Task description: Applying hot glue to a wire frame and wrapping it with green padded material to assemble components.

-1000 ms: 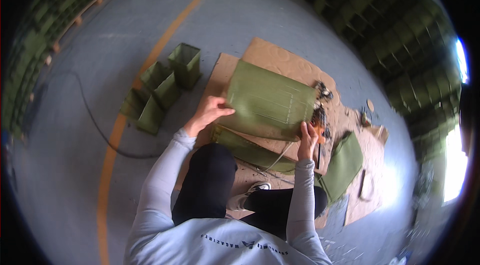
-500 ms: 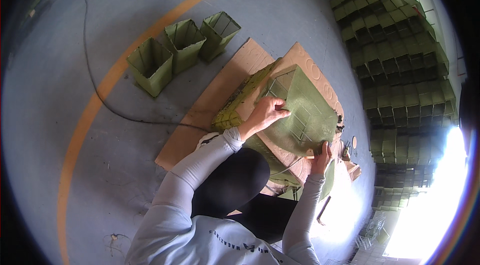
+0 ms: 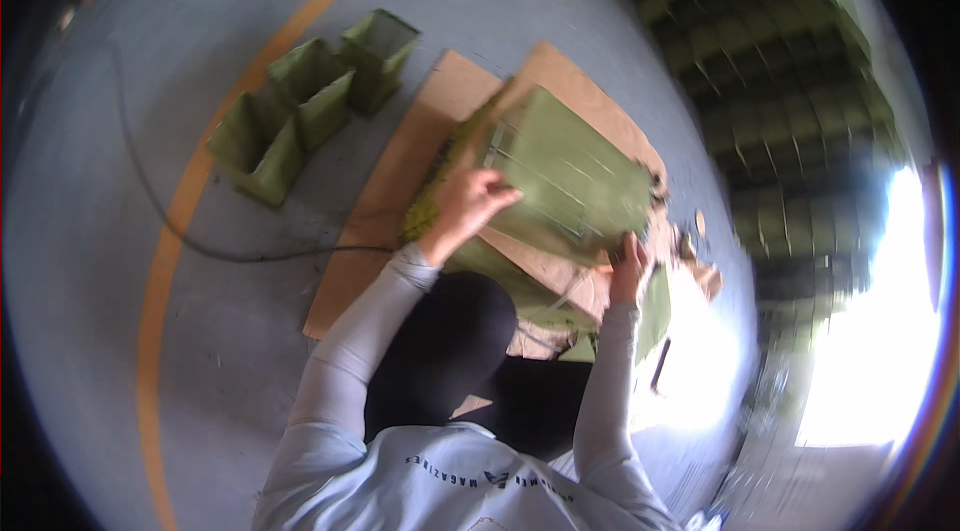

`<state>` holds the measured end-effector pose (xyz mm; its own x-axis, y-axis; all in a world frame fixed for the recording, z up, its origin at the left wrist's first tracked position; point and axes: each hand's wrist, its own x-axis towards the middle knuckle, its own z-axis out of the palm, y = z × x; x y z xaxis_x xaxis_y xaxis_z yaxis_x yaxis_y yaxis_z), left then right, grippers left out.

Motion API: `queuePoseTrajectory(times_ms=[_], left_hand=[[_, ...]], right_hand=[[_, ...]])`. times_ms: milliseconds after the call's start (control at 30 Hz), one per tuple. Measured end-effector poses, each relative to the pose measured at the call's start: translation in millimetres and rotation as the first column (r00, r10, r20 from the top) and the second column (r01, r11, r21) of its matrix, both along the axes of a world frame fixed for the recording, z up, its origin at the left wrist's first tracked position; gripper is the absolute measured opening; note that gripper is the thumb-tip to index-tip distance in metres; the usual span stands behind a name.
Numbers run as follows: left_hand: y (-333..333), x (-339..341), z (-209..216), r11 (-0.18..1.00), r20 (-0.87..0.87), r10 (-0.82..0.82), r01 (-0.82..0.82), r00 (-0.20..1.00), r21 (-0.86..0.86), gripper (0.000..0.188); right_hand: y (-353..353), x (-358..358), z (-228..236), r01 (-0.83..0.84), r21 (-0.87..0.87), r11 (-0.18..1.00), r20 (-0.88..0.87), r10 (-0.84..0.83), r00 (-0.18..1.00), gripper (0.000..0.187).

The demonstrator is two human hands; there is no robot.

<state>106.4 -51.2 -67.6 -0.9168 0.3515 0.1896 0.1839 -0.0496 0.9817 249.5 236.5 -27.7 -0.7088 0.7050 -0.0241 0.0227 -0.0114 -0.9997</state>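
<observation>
A green fabric piece (image 3: 565, 166) lies over a wire frame (image 3: 497, 143) in front of me; thin bars show at its left end and along its near side. My left hand (image 3: 468, 209) pinches the near left edge of this fabric between thumb and fingers. At the near right corner, my right hand (image 3: 627, 269) is closed on the fabric edge. A small orange-tan bit shows beside the right thumb, too blurred to name. Beneath the fabric is a cardboard sheet (image 3: 630, 121) on a green block-like support (image 3: 490, 266).
Three open green fabric boxes (image 3: 270, 156) stand on the grey floor at left, near an orange line (image 3: 160, 291). A dark cable (image 3: 240, 258) runs to the support. More cardboard (image 3: 375, 201) lies left of it. Stacked green boxes (image 3: 740, 61) fill the right side.
The whole view has swung, so the boxes, support and hands sit further left and higher in the picture. Both hands stay at the fabric's near edge, which looks flatter now.
</observation>
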Motion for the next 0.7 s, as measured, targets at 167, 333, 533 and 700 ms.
queuePoseTrajectory(times_ms=[167, 333, 533, 700], left_hand=[[-6.0, -3.1, 0.1, 0.962, 0.17, -0.169, 0.126, 0.971, 0.241, 0.016], [-5.5, 3.9, 19.3, 0.977, 0.233, -0.185, 0.153, 0.955, 0.148, 0.015], [-2.6, 2.9, 6.8, 0.991, 0.166, -0.125, 0.132, 0.978, -0.029, 0.018], [3.1, -13.0, -21.2, 0.986, 0.017, -0.077, 0.079, 0.997, -0.149, 0.021]], right_hand=[[-5.4, -8.0, -9.0, 0.087, 0.155, 0.984, -0.106, -0.071, 0.992, 0.016], [1.7, 5.8, -15.9, -0.057, 0.068, 0.996, -0.062, 0.062, 0.996, 0.017], [6.1, 8.0, -44.1, -0.01, 0.093, 0.996, -0.039, 0.013, 0.999, 0.02], [6.5, 4.2, -56.4, 0.062, 0.148, 0.987, -0.037, -0.057, 0.998, 0.016]])
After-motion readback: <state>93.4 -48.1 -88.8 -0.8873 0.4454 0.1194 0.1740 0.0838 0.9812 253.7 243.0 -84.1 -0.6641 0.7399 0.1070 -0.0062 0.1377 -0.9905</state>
